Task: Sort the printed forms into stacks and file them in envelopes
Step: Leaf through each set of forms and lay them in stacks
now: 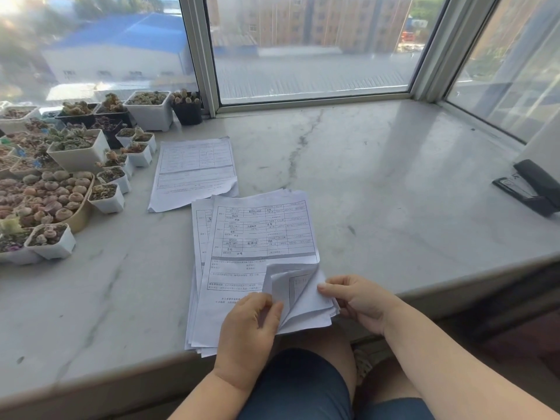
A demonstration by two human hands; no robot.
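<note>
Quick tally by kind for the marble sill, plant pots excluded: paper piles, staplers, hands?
Piles of white printed forms: 2, the far pile lying flat and the near pile, whose lower right corner is being lifted
Black stapler: 1
Hands: 2, left hand and right hand, both at the near pile's lifted corner
Total: 5

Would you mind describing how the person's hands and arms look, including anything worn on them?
Both arms are bare to the frame's lower edge, with no sleeves visible. The left hand and right hand wear no gloves, and no rings, watch or bracelet show. The nails look short and unpainted. Dark blue shorts cover the lap below.
</note>
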